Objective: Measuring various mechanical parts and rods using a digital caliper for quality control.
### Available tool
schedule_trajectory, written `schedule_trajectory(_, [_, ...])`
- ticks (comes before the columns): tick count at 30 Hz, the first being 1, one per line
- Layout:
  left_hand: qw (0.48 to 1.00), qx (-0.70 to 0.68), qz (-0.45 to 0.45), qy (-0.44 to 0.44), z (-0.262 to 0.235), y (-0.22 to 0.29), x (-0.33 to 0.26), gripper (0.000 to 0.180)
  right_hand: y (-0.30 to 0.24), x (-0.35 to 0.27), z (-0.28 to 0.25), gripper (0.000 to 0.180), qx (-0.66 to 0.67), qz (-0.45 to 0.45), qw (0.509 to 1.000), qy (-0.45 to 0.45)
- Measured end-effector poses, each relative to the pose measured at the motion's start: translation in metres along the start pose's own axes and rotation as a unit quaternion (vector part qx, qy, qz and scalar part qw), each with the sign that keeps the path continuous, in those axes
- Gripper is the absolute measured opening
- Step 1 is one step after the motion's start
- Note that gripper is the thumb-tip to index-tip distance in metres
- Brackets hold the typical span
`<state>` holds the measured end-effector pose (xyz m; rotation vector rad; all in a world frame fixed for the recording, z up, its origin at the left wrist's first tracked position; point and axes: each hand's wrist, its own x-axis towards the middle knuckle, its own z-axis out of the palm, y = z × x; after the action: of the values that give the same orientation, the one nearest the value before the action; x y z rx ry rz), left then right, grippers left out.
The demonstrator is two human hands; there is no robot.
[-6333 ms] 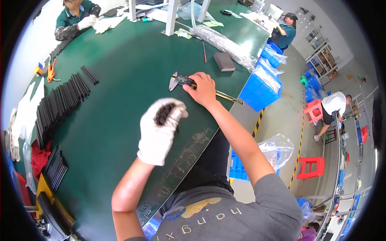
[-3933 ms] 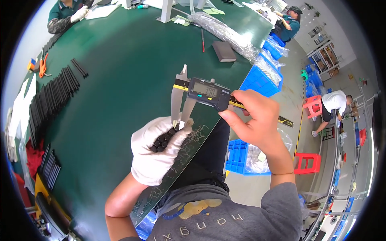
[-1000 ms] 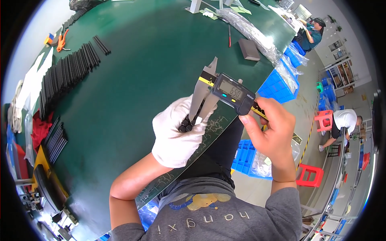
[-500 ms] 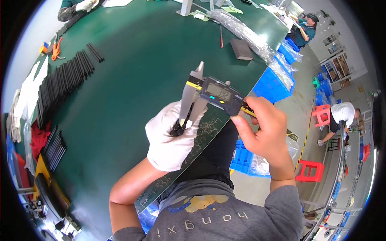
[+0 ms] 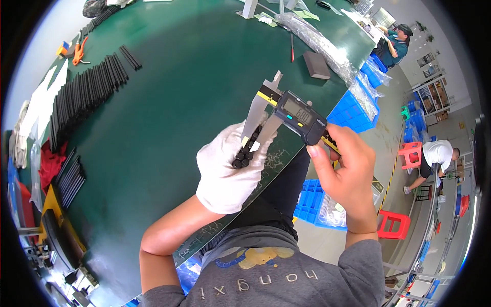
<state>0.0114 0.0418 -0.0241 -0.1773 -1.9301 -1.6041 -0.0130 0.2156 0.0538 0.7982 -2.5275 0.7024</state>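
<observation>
Gloved left hand (image 5: 221,171): fingers clenched round black rods (image 5: 242,159) above the table (image 5: 184,82), ends exposed, presumably to give the caliper (image 5: 304,122) access. Bare right hand (image 5: 353,166) grasps the caliper's beam between thumb and fingers, likely steadying it with its face readable; jaws reach the rods, exact contact unclear.

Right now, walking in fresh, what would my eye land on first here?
Most likely the digital caliper near the middle, held by the bare right hand, its jaws down at the black rods in the white-gloved left hand. Next, the long row of dark rods on the green table, at left. A bright red stool stands out at lower right.
</observation>
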Motion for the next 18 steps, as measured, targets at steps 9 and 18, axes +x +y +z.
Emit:
schedule_trajectory(9, [0.988, 0.13, 0.072, 0.033, 0.001, -0.005, 0.004, 0.052, -0.015, -0.003, -0.004, 0.027, -0.073, 0.004, 0.997, 0.026])
schedule_trajectory(18, [0.977, 0.172, 0.095, 0.078, 0.007, -0.01, 0.012, 0.054, -0.018, -0.002, 0.001, 0.028, -0.077, 0.041, 0.995, 0.043])
